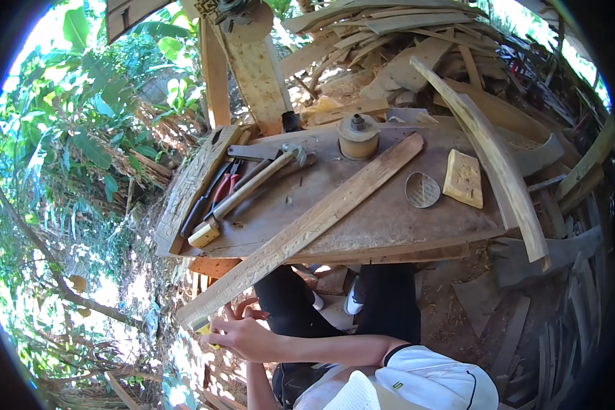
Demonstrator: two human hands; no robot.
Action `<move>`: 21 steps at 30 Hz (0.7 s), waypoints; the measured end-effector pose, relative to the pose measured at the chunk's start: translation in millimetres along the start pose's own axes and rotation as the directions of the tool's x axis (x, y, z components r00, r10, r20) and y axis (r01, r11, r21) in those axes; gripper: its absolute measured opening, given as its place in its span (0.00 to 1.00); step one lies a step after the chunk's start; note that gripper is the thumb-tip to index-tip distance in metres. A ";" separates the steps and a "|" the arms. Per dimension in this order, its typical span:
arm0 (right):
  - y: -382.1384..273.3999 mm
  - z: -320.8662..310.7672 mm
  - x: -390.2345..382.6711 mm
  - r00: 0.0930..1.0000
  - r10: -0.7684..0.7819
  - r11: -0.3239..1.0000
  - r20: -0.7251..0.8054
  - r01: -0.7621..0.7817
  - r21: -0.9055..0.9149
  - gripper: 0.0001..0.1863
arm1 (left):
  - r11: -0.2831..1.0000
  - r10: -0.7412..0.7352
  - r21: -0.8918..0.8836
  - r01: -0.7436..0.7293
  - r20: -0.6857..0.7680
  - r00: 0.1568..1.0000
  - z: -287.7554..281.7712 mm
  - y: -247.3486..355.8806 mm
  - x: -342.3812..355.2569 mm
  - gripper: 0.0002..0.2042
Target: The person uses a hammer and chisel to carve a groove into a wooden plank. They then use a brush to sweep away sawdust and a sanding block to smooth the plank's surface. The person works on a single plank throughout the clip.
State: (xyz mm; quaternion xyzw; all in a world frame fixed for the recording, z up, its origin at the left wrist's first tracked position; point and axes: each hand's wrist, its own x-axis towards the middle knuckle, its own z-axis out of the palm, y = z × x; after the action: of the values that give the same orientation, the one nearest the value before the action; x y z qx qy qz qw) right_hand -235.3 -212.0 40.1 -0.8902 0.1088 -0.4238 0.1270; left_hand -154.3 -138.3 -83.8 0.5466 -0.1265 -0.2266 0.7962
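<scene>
A long wooden plank (pixel 301 225) lies diagonally across the worktable (pixel 410 219), its near end past the edge. At that end my right hand (pixel 242 336) is closed on a small yellow tool (pixel 201 328), mostly hidden by fingers and plank. My left hand (pixel 246 309) is behind the right one, beside the plank end; some curled fingers show, but their grip is hidden. On the table lie a hammer (pixel 253 182), red-handled pliers (pixel 225 191), a cylindrical block (pixel 358 140), a round metal piece (pixel 422 189) and a small wooden block (pixel 462 178).
A curved pale board (pixel 506 181) stands over the table's right end. Stacked offcuts (pixel 403 68) fill the back, and loose strips (pixel 553 355) lie at the right. An upright post (pixel 253 75) rises behind the table. Plants (pixel 82 150) crowd the left side.
</scene>
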 end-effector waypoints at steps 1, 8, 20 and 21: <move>0.0 4.6 2.3 0.999 0.002 0.984 -0.054 0.007 0.177 0.12 | 1.000 0.003 0.010 -0.003 0.004 1.000 0.2 -0.5 -0.6 0.29; -2.4 0.5 18.5 0.956 -0.031 0.875 0.290 -0.114 0.471 0.12 | 0.998 0.021 0.066 -0.022 0.027 0.999 11.5 1.7 3.7 0.27; 10.3 -9.5 22.5 0.966 -0.043 0.853 0.254 -0.097 0.513 0.18 | 0.992 0.041 0.115 -0.053 0.102 0.994 34.2 -7.5 15.9 0.24; 16.4 -15.1 22.6 0.943 -0.031 0.833 0.331 -0.159 0.530 0.15 | 0.991 0.047 0.119 -0.059 0.105 0.993 37.3 -7.5 16.3 0.23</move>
State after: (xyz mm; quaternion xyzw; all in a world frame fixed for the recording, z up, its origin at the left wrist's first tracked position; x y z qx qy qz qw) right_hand -234.5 -236.3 60.4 -0.8692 -0.0098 -0.2795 0.4077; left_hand -158.6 -179.0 -77.7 0.5784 -0.1949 -0.2248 0.7596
